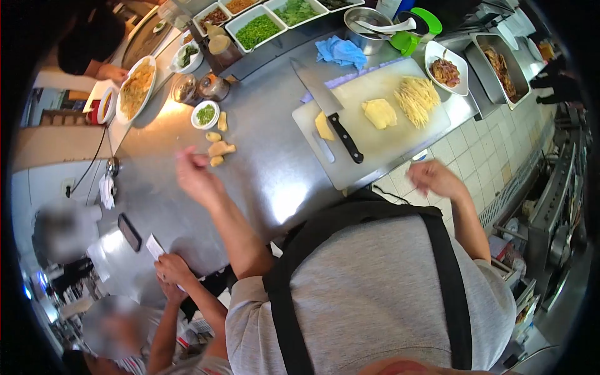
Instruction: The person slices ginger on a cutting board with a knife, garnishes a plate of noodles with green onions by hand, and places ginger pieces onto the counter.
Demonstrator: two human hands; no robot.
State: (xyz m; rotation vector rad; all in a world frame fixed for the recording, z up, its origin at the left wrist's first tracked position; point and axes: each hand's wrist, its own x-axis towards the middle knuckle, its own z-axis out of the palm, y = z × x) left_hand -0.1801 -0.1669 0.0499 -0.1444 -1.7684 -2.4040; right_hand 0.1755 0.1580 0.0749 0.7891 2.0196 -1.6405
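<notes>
While the left hand point(199, 178), near the ginger-like pieces point(220, 149), and right hand point(435, 179), near the cutting board point(382, 149), are apart (grips unclear), the knife point(345, 137) best lies flat.

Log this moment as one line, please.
left hand: beside knobbly root pieces | right hand: off the cutting board | knife: on board, tip past edge | yellow strips: piled on board

I can see pale, knobbly ginger point(220, 149) lying in loose pieces just beyond the left hand point(199, 178). Near the right hand point(437, 179) lies the white board point(389, 145), bearing yellow slices point(379, 114), shreds point(417, 103) and a knife point(345, 140).
</notes>
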